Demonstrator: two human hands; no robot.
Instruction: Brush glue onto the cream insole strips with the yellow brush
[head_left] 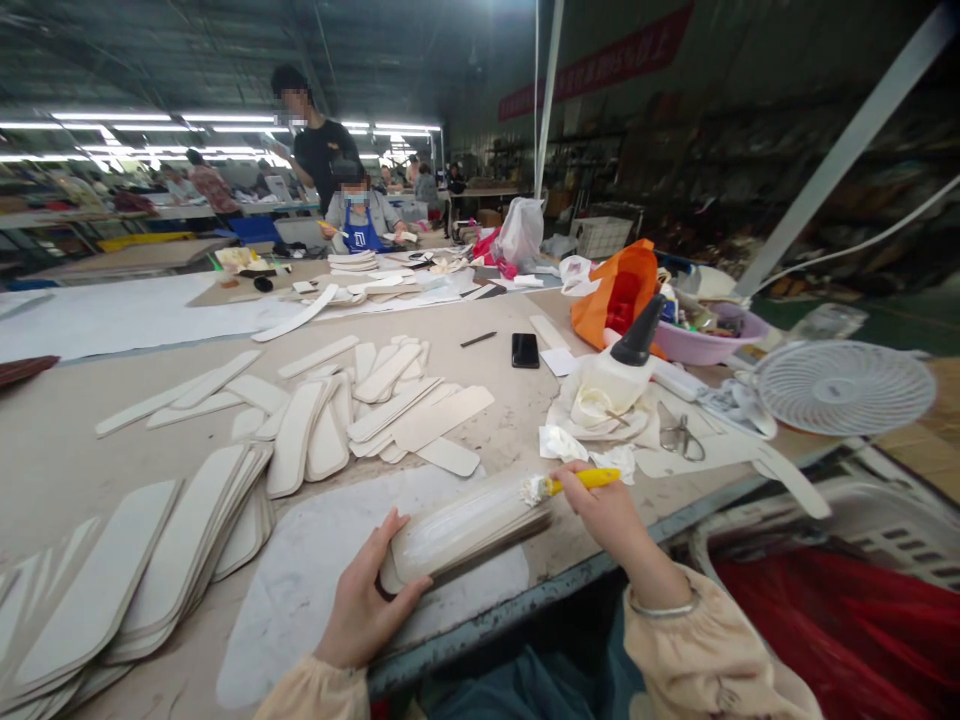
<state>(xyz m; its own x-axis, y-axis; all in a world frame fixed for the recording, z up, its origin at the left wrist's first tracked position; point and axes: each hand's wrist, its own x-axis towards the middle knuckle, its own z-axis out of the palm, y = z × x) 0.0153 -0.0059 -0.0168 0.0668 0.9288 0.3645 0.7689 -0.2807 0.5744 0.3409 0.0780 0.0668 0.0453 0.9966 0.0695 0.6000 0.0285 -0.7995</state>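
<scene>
In my right hand (600, 505) is a brush with a yellow handle (592, 479), its bristles (534, 490) clogged with white paste. The bristles touch the far right end of a stack of long, rounded pale strips (457, 530). A wet, glossy white coat covers much of the top strip. My left hand (375, 580) grips the near left end of this stack, fingers on the far side and thumb on the near side. Under the stack lies a white sheet (277, 590) with rounded corners. Crumpled white tissue (562, 445) sits just beyond the brush.
Fanned piles of pale strips (180, 540) cover the left, with loose strips (382, 400) in the middle. Rightward are a black phone (525, 350), a glue bottle (619, 375), scissors (682, 440), an orange bag (611, 290), a purple basin (705, 340) and a fan (847, 388). A co-worker (360, 220) sits across.
</scene>
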